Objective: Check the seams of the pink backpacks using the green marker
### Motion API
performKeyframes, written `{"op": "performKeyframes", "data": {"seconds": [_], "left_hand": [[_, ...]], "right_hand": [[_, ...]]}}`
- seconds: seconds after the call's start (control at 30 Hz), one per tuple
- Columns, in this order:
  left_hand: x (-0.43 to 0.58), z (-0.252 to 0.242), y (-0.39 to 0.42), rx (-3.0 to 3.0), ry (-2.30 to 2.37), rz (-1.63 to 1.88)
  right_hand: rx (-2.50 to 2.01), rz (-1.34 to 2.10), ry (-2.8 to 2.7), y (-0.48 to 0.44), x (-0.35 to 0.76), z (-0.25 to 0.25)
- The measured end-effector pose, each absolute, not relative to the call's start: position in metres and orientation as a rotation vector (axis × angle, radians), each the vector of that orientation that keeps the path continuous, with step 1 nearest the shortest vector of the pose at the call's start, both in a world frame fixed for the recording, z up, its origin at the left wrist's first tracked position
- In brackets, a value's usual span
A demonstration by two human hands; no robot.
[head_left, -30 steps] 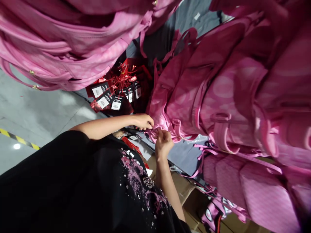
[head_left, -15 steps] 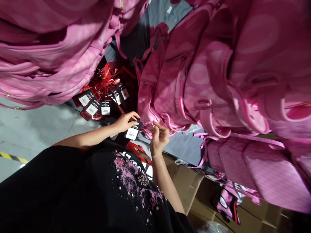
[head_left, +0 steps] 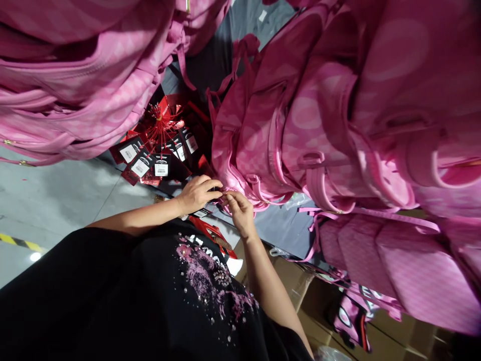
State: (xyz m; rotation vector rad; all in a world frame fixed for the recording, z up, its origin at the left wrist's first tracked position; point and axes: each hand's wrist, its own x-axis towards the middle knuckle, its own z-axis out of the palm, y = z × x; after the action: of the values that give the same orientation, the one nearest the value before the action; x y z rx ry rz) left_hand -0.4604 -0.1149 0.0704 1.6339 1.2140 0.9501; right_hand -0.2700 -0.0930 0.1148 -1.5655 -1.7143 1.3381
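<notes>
My left hand (head_left: 200,193) and my right hand (head_left: 240,212) meet fingertip to fingertip at the near end of a pink backpack (head_left: 231,175). Both are closed in a pinch, seemingly on the thin string of a black hang tag; the string is too fine to make out clearly. The hang tag (head_left: 202,213), with a white label, shows partly below my left fingers. To the left, a bunch of black hang tags (head_left: 161,165) on red strings (head_left: 161,123) lies fanned out over shiny red pieces.
Several pink backpacks stand in a row on the right, and more pink bags (head_left: 82,100) crowd the upper left. Red-handled scissors (head_left: 214,233) lie close to my body. Cardboard boxes (head_left: 289,273) are below the grey table edge (head_left: 278,230); pink patterned panels (head_left: 424,265) extend at the lower right.
My left hand has moved slightly right, its fingers off the tag's face and up to the right fingertips. My right hand has shifted left and lower. The tag now shows less.
</notes>
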Motion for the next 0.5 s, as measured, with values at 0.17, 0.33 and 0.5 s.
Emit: {"op": "performKeyframes", "data": {"seconds": [0.17,0.33,0.5], "left_hand": [[-0.449,0.061,-0.108,1.449,1.177,0.965],[-0.449,0.060,-0.104,1.382,1.171,0.968],[-0.453,0.065,-0.104,1.453,1.193,0.921]], "right_hand": [[-1.559,1.421,-1.713,-0.085,-0.263,0.112],[-1.529,1.372,-1.858,-0.079,-0.262,0.119],[-1.478,1.167,-2.146,-0.078,-0.266,0.131]]}}
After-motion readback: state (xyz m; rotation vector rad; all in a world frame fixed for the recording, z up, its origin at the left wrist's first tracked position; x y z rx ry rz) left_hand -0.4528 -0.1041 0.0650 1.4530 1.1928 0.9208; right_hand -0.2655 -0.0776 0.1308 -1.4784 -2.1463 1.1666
